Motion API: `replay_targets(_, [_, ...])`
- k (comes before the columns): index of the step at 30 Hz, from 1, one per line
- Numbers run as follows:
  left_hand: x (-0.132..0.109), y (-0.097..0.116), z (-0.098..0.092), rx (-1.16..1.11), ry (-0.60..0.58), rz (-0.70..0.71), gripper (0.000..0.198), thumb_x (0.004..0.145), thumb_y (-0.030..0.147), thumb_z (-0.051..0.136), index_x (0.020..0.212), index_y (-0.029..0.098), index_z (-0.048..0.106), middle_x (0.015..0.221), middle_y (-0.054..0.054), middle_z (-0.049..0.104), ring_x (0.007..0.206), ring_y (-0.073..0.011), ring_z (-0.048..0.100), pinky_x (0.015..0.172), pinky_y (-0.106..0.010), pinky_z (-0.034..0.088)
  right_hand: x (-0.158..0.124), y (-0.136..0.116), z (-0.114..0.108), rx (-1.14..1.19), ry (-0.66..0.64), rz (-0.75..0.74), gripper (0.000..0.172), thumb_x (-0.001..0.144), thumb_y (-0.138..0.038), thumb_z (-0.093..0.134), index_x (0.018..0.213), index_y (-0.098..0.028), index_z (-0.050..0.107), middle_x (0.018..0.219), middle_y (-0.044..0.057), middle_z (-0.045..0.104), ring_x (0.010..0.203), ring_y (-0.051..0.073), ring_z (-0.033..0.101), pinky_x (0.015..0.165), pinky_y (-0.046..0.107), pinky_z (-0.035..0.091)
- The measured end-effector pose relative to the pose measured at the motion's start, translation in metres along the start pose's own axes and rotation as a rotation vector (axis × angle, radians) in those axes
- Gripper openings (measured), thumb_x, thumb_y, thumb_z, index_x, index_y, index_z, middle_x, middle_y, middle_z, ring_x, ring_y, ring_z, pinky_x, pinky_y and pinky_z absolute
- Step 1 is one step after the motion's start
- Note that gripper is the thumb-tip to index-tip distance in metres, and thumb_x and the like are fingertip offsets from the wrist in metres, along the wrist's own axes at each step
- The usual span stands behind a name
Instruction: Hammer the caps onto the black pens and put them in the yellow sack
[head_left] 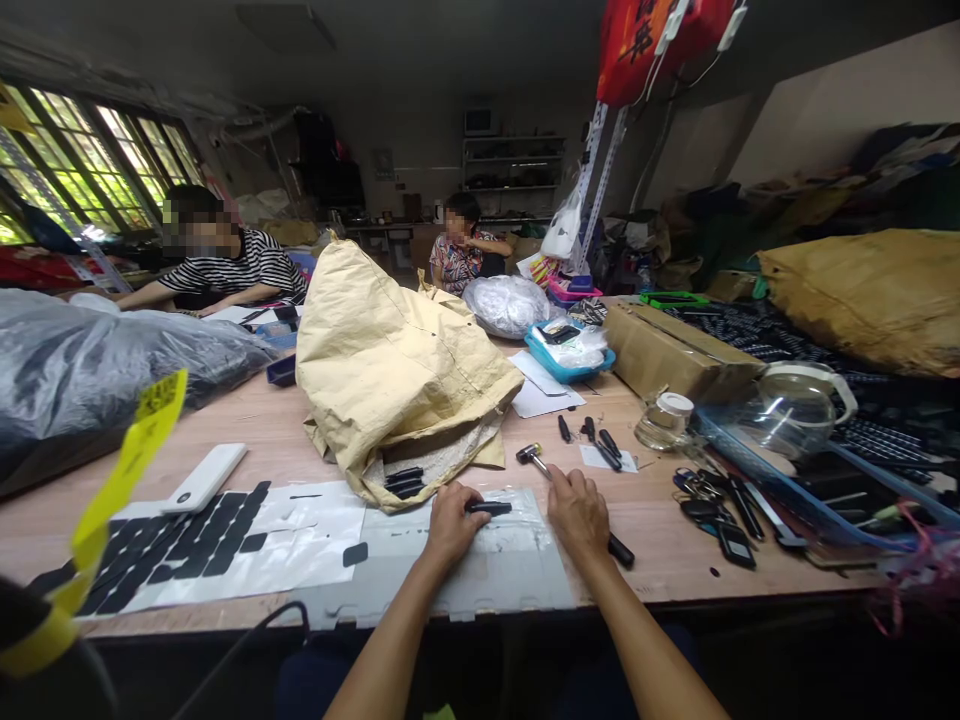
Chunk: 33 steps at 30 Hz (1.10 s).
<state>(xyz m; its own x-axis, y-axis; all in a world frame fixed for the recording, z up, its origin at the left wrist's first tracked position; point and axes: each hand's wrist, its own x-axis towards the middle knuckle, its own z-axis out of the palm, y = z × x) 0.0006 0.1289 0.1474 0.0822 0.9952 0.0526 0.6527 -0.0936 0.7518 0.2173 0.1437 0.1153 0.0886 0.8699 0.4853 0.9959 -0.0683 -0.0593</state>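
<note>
Pinned steady against tabletop (660,520) by closed left hand (448,527) grip: slim black plastic strip (491,508); clasped in right hand (577,515) grip: small steel-headed hammer (529,455).

Two hands were at the bench (285,440): one left hand (450,525), one right hand (577,515). Two others sat farther along: a person in stripes (240,265) and a second person (461,255). I counted one hammer (531,456), one paper sack (390,360), one cardboard box (675,350), one blue tray (559,375), and four black strips: one black strip (489,508) by the hands, three stacked strips (405,482) at the sack's mouth.
</note>
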Motion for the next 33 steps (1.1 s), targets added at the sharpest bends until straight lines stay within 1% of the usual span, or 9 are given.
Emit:
replay_targets(4, [0.002, -0.002, 0.001, 0.0, 0.004, 0.011, 0.016, 0.071, 0.01, 0.075, 0.082, 0.022, 0.074, 0.088, -0.002, 0.067, 0.094, -0.022, 0.057, 0.083, -0.033, 0.042, 0.004, 0.002, 0.001, 0.028, -0.022, 0.019, 0.032, 0.092, -0.018, 0.053, 0.117, -0.025, 0.07, 0.087, 0.007, 0.059, 0.083, 0.02, 0.052, 0.07, 0.029, 0.035])
replay_targets(9, [0.005, -0.001, -0.001, 0.018, -0.013, -0.006, 0.018, 0.071, 0.01, 0.076, 0.084, 0.022, 0.076, 0.086, -0.002, 0.067, 0.093, -0.0217, 0.058, 0.085, -0.034, 0.043, 0.005, 0.005, -0.013, 0.209, -0.157, 0.097, 0.028, 0.093, -0.02, 0.051, 0.108, -0.025, 0.073, 0.087, 0.006, 0.062, 0.084, 0.019, 0.057, 0.07, 0.028, 0.041])
replay_targets(12, [0.005, 0.0, -0.003, 0.017, -0.016, 0.009, 0.017, 0.072, 0.011, 0.077, 0.084, 0.023, 0.076, 0.086, -0.002, 0.066, 0.093, -0.0215, 0.057, 0.086, -0.034, 0.043, -0.013, 0.002, -0.028, 0.455, -0.126, 0.102, 0.033, 0.095, -0.023, 0.044, 0.112, -0.024, 0.072, 0.095, 0.006, 0.067, 0.091, 0.019, 0.062, 0.078, 0.028, 0.048])
replay_targets(15, [0.006, 0.0, -0.003, 0.009, -0.017, 0.019, 0.018, 0.072, 0.012, 0.078, 0.086, 0.023, 0.077, 0.085, -0.002, 0.066, 0.093, -0.0211, 0.057, 0.086, -0.034, 0.043, -0.04, -0.009, -0.045, 0.693, -0.082, 0.009, 0.036, 0.097, -0.027, 0.04, 0.116, -0.023, 0.071, 0.103, 0.007, 0.071, 0.098, 0.019, 0.066, 0.086, 0.031, 0.053])
replay_targets(17, [0.006, -0.001, -0.002, 0.006, -0.017, 0.02, 0.018, 0.071, 0.012, 0.078, 0.086, 0.023, 0.078, 0.084, -0.002, 0.066, 0.092, -0.021, 0.057, 0.085, -0.033, 0.043, -0.055, -0.018, -0.054, 0.776, -0.087, -0.042, 0.036, 0.097, -0.029, 0.04, 0.118, -0.024, 0.07, 0.104, 0.006, 0.072, 0.099, 0.019, 0.067, 0.087, 0.031, 0.055])
replay_targets(21, [0.005, -0.002, -0.002, -0.008, 0.0, 0.036, 0.016, 0.07, 0.012, 0.078, 0.082, 0.023, 0.078, 0.081, -0.001, 0.065, 0.088, -0.0197, 0.056, 0.083, -0.033, 0.043, -0.066, -0.033, -0.065, 0.8, -0.078, -0.119, 0.037, 0.098, -0.026, 0.041, 0.122, -0.024, 0.068, 0.101, 0.006, 0.073, 0.095, 0.018, 0.069, 0.084, 0.03, 0.057])
replay_targets(25, [0.005, -0.003, -0.001, -0.029, 0.016, 0.021, 0.014, 0.069, 0.012, 0.079, 0.078, 0.022, 0.077, 0.078, 0.0, 0.064, 0.086, -0.0188, 0.056, 0.081, -0.032, 0.042, -0.065, -0.039, -0.065, 0.746, -0.039, -0.158, 0.038, 0.099, -0.024, 0.04, 0.126, -0.024, 0.066, 0.101, 0.007, 0.072, 0.093, 0.018, 0.069, 0.081, 0.028, 0.057])
replay_targets(29, [0.006, -0.003, 0.0, -0.025, 0.032, 0.01, 0.014, 0.068, 0.011, 0.079, 0.076, 0.021, 0.077, 0.076, 0.0, 0.062, 0.084, -0.0188, 0.055, 0.08, -0.032, 0.042, -0.066, -0.04, -0.062, 0.691, -0.037, -0.187, 0.037, 0.098, -0.023, 0.04, 0.123, -0.025, 0.068, 0.098, 0.006, 0.072, 0.088, 0.018, 0.069, 0.077, 0.027, 0.057])
replay_targets(33, [0.005, -0.005, 0.003, -0.02, 0.047, 0.034, 0.015, 0.067, 0.008, 0.077, 0.074, 0.021, 0.076, 0.079, -0.001, 0.065, 0.086, -0.0193, 0.057, 0.08, -0.032, 0.043, -0.064, -0.034, -0.064, 0.716, -0.001, -0.148, 0.037, 0.099, -0.023, 0.04, 0.125, -0.024, 0.067, 0.096, 0.006, 0.071, 0.088, 0.017, 0.069, 0.078, 0.026, 0.057])
